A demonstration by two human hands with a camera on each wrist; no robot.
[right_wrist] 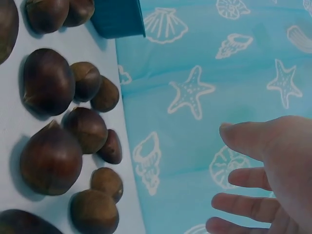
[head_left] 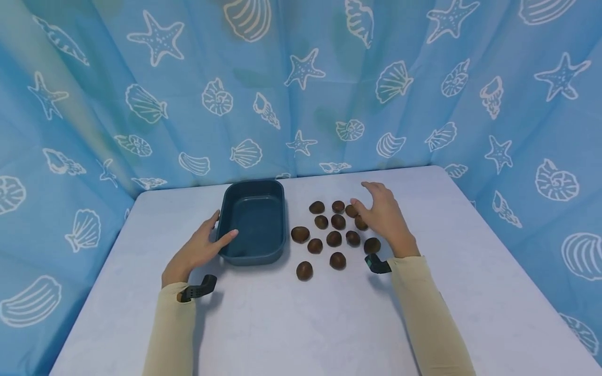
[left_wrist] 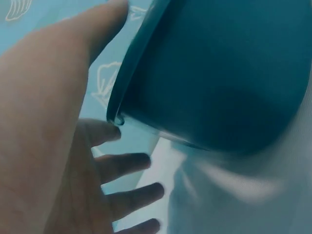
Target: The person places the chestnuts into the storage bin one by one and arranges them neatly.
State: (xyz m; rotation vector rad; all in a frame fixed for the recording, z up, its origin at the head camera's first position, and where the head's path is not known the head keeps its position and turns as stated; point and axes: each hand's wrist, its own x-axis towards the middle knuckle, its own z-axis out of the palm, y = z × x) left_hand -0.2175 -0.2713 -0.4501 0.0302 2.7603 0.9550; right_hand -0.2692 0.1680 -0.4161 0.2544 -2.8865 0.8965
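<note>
A dark teal rectangular dish (head_left: 253, 258) stands on the white table, its inside bare. Beside its left wall is my left hand (head_left: 199, 248), thumb over the near-left rim and fingers along the outer side. In the left wrist view that hand (left_wrist: 83, 161) has its fingers spread near the corner of the dish (left_wrist: 209, 73). Several brown chestnuts (head_left: 334, 238) lie loose to the right of the dish. Over the far-right chestnuts hovers my right hand (head_left: 383, 214), fingers extended and thumb apart. The right wrist view shows nothing between the fingers of this hand (right_wrist: 263, 180), apart from the chestnuts (right_wrist: 51, 158).
A blue curtain (head_left: 301, 104) with white shells and starfish hangs behind and beside the table (head_left: 301, 329). Two chestnuts lie nearest the front, one of them a chestnut (head_left: 304, 271) by the dish's near-right corner. Each wrist carries a small black camera mount (head_left: 202, 288).
</note>
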